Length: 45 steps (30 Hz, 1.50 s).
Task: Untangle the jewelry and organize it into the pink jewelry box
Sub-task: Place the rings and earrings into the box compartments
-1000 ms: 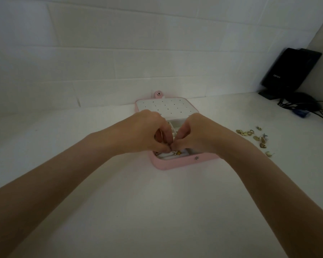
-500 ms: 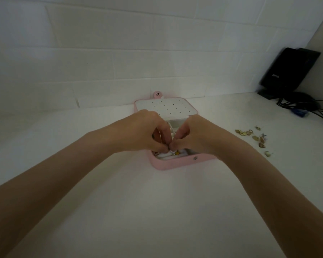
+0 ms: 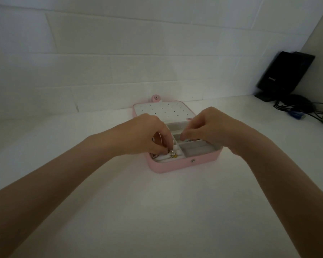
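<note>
Pink box (image 3: 175, 165) lies open. Left hand (image 3: 147, 135) pinches a small gold piece (image 3: 172, 154) over the ring rolls beneath it; right hand (image 3: 211, 127) curled alongside, grasp unclear. Sorting partly done.

The pink box (image 3: 183, 163) looks like smooth, matt imitation leather with a small shiny metal snap (image 3: 193, 161) on its front wall, and its compartments are lined with a pale, soft-looking matt cloth. A ring (image 3: 172, 154) inside it by the left hand (image 3: 145, 135) glints like polished metal, gold and silver in colour. The table (image 3: 157, 211) is a smooth, matt white surface, the wall (image 3: 138, 53) behind is matt white blocks, and the black device (image 3: 285, 73) in the corner looks like slightly glossy plastic.
</note>
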Motion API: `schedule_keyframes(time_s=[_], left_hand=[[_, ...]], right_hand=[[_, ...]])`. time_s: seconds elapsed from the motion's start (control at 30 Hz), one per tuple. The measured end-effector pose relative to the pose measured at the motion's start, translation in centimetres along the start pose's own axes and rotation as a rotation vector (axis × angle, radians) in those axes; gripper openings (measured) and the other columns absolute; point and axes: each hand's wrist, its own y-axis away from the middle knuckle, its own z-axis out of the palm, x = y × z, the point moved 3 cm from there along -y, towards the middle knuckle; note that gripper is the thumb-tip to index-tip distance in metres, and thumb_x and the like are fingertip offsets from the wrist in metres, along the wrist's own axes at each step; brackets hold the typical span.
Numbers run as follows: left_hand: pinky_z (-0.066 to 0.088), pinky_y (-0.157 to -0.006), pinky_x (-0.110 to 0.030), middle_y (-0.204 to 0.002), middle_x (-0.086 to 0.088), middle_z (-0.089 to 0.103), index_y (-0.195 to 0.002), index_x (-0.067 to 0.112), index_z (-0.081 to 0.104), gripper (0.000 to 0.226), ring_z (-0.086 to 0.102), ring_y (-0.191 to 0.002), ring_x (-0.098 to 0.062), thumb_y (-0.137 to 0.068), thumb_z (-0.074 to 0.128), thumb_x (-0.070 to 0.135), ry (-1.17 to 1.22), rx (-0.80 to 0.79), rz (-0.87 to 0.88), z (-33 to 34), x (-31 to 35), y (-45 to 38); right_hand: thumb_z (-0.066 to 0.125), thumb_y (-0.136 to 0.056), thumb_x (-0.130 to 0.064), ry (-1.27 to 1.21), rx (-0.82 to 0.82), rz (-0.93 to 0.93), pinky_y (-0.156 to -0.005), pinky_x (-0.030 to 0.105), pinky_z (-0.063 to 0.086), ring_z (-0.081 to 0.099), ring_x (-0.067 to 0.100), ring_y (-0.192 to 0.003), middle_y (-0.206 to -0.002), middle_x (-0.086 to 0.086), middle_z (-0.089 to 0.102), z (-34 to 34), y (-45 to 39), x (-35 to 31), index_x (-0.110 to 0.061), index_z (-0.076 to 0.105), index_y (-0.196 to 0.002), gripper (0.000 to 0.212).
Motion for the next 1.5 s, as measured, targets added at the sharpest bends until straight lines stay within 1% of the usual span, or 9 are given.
schedule_keyframes(time_s=[0.13,0.33,0.6,0.77,0.97,1.17,1.27,1.37,1.5], left_hand=[[0.042,-0.062,-0.009,-0.069,0.022,0.06,-0.079,0.024,0.075,0.016,0.058,-0.068,0.005,-0.075,0.073,0.009,-0.002,0.005,0.018,0.2,-0.2,-0.2],[0.039,-0.062,-0.008,-0.073,0.021,0.059,-0.082,0.023,0.074,0.014,0.056,-0.07,0.006,-0.077,0.072,0.011,-0.009,-0.019,0.021,0.4,-0.8,-0.4],[0.046,-0.066,-0.02,-0.084,-0.006,0.07,-0.082,0.022,0.073,0.014,0.061,-0.072,-0.016,-0.079,0.07,0.009,0.106,-0.083,-0.034,0.2,-1.1,-0.7],[0.044,-0.065,-0.013,-0.08,0.001,0.069,-0.074,0.034,0.067,0.027,0.057,-0.066,0.0,-0.08,0.07,0.008,0.129,-0.114,-0.034,0.1,-0.9,-1.0],[0.04,-0.062,-0.006,-0.074,0.017,0.064,-0.072,0.037,0.065,0.03,0.057,-0.064,0.007,-0.08,0.07,0.008,0.127,-0.123,-0.036,0.0,-0.8,-1.1],[0.041,-0.063,-0.008,-0.075,0.013,0.063,-0.077,0.029,0.068,0.019,0.056,-0.066,0.002,-0.08,0.07,0.01,0.09,-0.145,-0.019,0.0,-1.0,-1.2],[0.042,-0.064,-0.009,-0.079,0.006,0.065,-0.083,0.021,0.071,0.01,0.056,-0.068,0.0,-0.082,0.069,0.011,0.037,-0.166,0.003,0.1,-1.0,-1.4],[0.039,-0.065,-0.008,-0.079,0.015,0.06,-0.087,0.02,0.072,0.01,0.054,-0.067,0.004,-0.083,0.068,0.012,-0.022,-0.211,0.024,0.0,-0.8,-1.7],[0.043,-0.071,-0.018,-0.086,0.01,0.06,-0.09,0.016,0.073,0.01,0.054,-0.073,-0.002,-0.083,0.066,0.011,-0.098,-0.269,0.08,-0.2,-0.4,-2.0]], right_hand=[[0.078,-0.072,-0.019,0.053,-0.078,-0.018,-0.052,0.014,0.034,0.047,0.004,-0.056,-0.057,-0.006,0.057,1.4,0.1,0.2,-0.019,0.073,-0.065,0.008],[0.077,-0.069,-0.024,0.183,-0.057,-0.083,-0.051,0.016,0.03,0.045,0.006,-0.056,-0.06,-0.002,0.059,2.6,-0.2,-0.1,-0.019,0.077,-0.077,0.009],[0.077,-0.069,-0.023,0.199,-0.05,-0.111,-0.048,0.015,0.03,0.044,0.005,-0.05,-0.053,-0.006,0.055,2.6,-0.5,-0.3,-0.025,0.072,-0.066,0.006],[0.079,-0.067,-0.023,0.129,-0.063,-0.146,-0.046,0.012,0.033,0.044,0.0,-0.041,-0.048,-0.01,0.052,2.8,-0.5,0.3,-0.03,0.066,-0.053,0.02],[0.076,-0.072,-0.028,0.091,-0.036,-0.096,-0.05,0.017,0.03,0.039,0.005,-0.047,-0.05,-0.005,0.049,2.6,-0.4,0.3,-0.025,0.071,-0.063,0.011],[0.059,-0.09,-0.021,-0.123,0.037,-0.025,-0.046,0.013,0.029,0.035,0.002,-0.038,-0.043,-0.012,0.048,1.3,-0.3,0.5,-0.016,0.071,-0.063,0.03],[0.058,-0.091,-0.019,-0.198,0.017,-0.006,-0.044,0.017,0.028,0.033,0.008,-0.043,-0.041,-0.012,0.048,1.2,-0.3,0.8,-0.013,0.071,-0.064,0.031],[0.058,-0.091,-0.019,-0.215,0.009,-0.007,-0.045,0.019,0.028,0.033,0.01,-0.045,-0.043,-0.012,0.05,1.2,-0.3,0.8,-0.011,0.071,-0.065,0.029],[0.062,-0.088,-0.018,-0.21,0.005,-0.027,-0.044,0.016,0.029,0.036,0.009,-0.044,-0.046,-0.01,0.051,1.2,-0.5,0.9,-0.013,0.07,-0.062,0.027]])
